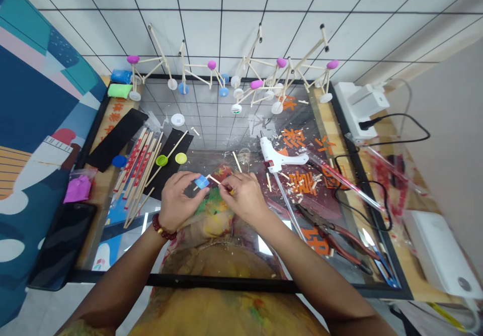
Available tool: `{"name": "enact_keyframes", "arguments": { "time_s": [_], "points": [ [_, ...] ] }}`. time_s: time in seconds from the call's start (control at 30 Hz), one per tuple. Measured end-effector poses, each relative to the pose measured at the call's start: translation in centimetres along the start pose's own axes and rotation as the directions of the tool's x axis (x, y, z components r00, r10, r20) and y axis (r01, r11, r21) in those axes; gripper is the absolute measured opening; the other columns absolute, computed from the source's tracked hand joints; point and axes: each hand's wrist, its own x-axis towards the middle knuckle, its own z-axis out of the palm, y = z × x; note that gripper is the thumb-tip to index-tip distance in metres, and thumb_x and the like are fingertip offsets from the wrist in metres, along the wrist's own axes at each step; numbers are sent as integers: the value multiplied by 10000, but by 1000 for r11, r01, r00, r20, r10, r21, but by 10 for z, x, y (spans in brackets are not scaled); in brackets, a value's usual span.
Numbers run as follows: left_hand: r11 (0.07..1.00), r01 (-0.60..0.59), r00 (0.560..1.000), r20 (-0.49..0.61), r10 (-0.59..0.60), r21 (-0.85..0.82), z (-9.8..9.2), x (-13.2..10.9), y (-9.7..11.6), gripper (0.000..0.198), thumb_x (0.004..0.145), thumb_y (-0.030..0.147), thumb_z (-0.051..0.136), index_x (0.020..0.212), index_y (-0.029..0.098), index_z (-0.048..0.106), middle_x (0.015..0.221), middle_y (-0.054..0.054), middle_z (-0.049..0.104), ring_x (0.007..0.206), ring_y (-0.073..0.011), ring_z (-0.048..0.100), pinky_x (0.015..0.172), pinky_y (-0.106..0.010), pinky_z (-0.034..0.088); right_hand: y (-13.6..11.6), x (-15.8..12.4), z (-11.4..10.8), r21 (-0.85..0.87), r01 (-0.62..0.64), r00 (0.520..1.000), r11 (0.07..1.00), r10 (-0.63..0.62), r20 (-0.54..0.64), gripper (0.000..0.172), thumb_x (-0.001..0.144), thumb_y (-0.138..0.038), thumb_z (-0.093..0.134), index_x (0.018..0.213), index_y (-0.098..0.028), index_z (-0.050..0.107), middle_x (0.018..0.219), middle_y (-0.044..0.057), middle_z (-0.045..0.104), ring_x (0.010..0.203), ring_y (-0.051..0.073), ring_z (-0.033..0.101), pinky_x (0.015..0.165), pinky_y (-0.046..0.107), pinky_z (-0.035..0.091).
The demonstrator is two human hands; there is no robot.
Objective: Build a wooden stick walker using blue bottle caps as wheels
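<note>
My left hand (178, 201) pinches a blue bottle cap (202, 181) between thumb and fingers. A short piece of stick pokes out at the cap's lower left. Close by on the right, my right hand (246, 198) is closed on a thin wooden stick (214, 179), whose far end is at or just beside the cap; contact cannot be made out. Beyond my right hand lies a loose stick (237, 162). To the left are a yellow cap (180, 158), a green cap (162, 161) with a stick across it, and a bundle of wooden sticks (138, 167).
Several stick models with cap wheels, one a three-legged-looking frame (256, 85), line the tiled wall. A white glue gun (281, 157) lies right of centre. Pliers (335, 233), scissors (381, 260) and a power strip (354, 109) are at right. A phone (62, 245) lies left.
</note>
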Motion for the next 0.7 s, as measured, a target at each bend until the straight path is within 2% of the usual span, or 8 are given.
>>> {"name": "enact_keyframes", "arguments": {
  "time_s": [0.37, 0.7],
  "points": [
    [1000, -4, 1000, -6, 4, 4, 0, 0, 0, 256, 768, 277, 758, 1003, 200, 692, 952, -53, 711, 807, -178, 640, 796, -343, 544, -1, 1, -1, 6, -14, 1000, 1000, 14, 14, 132, 840, -200, 615, 720, -201, 668, 698, 21, 696, 687, 184, 612, 731, 322, 310],
    [1000, 15, 1000, -8, -15, 2, 2, -1, -1, 252, 772, 305, 757, 998, 214, 692, 960, -53, 717, 865, -199, 668, 824, -356, 550, 0, 1, -1, 13, -12, 1000, 1000, 12, 23, 139, 863, -218, 613, 737, -200, 670, 716, 26, 695, 704, 193, 607, 738, 324, 307]
  ]
}}
